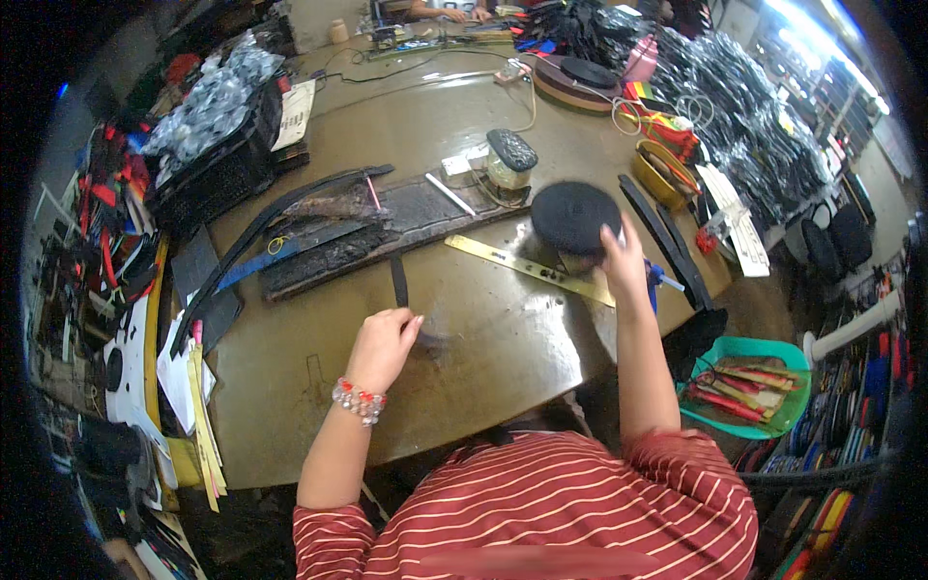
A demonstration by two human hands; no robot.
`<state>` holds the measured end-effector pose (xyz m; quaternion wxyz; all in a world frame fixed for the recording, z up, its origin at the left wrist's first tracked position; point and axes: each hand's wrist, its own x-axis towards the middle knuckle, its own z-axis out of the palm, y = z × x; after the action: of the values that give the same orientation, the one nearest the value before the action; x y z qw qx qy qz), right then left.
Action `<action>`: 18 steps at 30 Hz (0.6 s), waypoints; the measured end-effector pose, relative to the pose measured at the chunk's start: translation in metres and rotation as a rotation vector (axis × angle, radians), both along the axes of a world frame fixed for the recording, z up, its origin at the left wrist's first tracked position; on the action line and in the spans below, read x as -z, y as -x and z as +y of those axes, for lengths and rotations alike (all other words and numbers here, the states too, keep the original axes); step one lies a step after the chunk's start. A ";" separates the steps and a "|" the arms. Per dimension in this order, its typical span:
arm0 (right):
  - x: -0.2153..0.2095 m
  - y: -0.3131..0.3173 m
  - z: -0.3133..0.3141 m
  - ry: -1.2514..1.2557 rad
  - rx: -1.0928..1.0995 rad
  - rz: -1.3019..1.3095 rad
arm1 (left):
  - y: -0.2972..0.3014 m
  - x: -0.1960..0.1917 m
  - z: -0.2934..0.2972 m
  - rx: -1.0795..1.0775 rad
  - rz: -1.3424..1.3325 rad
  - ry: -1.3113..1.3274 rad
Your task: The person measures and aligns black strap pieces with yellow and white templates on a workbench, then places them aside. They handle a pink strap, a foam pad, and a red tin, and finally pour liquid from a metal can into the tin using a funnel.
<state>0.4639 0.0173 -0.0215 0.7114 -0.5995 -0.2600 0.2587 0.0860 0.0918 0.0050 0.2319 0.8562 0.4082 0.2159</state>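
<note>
My left hand [383, 340] pinches the near end of a narrow black strap [398, 280] that lies across the brown worktable [464, 358]. My right hand [623, 263] rests on the near edge of a black roll of webbing [574, 215], which stands over a yellow metal ruler [527, 269]. A beaded bracelet [358, 399] circles my left wrist.
A scorched dark board [338, 237] lies behind the strap, with a small device topped by a black pad [509, 158] beside it. Black strips [662, 237] lie at the right. A green basin [749, 387] of red pieces sits below the table's right edge. Bundles of black goods [735, 116] fill the far right.
</note>
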 end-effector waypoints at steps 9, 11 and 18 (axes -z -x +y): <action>-0.008 0.144 -0.041 0.337 -0.080 -1.317 | -0.014 0.020 -0.002 -0.106 0.002 -0.058; -0.008 0.176 -0.042 0.445 -0.319 -1.313 | -0.023 0.023 0.002 -0.151 -0.089 0.041; -0.018 0.163 -0.055 0.463 -0.591 -1.282 | -0.038 0.019 0.012 -0.096 -0.016 0.045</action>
<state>0.3004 -0.0373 -0.0030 0.1763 -0.6725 -0.7135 0.0870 0.1244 0.1035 -0.0144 0.2435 0.8285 0.4517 0.2243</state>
